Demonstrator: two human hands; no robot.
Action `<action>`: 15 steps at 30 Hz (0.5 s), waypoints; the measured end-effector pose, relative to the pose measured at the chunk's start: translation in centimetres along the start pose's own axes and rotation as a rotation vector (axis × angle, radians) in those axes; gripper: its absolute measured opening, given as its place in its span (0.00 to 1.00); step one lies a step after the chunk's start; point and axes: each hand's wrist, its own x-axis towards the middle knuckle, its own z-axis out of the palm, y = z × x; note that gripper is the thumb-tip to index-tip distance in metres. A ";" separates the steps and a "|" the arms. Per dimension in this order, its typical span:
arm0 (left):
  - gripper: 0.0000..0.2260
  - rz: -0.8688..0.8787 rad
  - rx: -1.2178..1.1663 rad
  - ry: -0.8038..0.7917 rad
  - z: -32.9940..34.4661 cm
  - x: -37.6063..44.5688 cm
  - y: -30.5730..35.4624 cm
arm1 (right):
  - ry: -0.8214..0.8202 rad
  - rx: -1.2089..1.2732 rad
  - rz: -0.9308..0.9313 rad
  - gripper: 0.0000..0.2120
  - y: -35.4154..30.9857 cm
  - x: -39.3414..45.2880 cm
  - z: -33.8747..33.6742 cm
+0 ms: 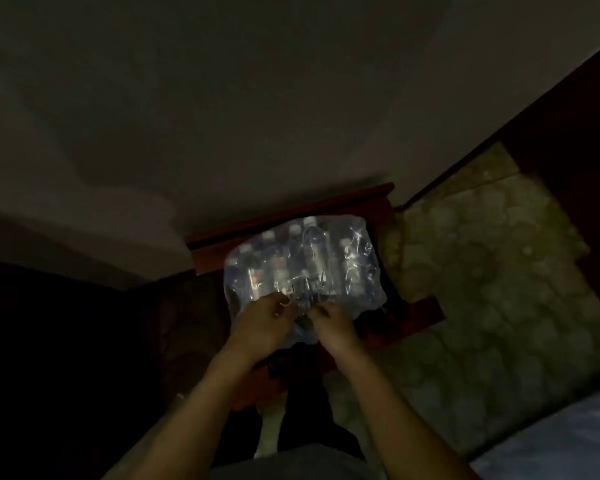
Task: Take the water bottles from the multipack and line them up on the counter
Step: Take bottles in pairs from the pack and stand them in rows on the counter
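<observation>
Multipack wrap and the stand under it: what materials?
Multipack wrap: looks like thin clear plastic film, glossy; it wrinkles, shows glare, and the bottles show through. Left hand and right hand pinch it at the near edge. Stand: probably reddish-brown wood, smooth; too dark to be sure.

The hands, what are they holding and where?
Both the left hand and the right hand pinch the plastic wrap of the water bottle multipack at its near edge.

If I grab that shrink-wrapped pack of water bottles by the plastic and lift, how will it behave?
The multipack looks full, so probably heavy. Its thin wrap is crinkled where the left hand and right hand pinch it, so it may stretch or tear. Loosened bottles could shift.
</observation>
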 end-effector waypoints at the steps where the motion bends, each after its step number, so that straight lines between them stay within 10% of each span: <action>1: 0.14 -0.015 0.005 -0.013 0.5 0.8 -0.1 | -0.017 0.042 0.033 0.08 0.1 1.0 0.3; 15: 0.14 -0.109 0.039 -0.047 3.0 5.5 0.9 | 0.208 0.673 0.411 0.37 3.6 15.0 3.6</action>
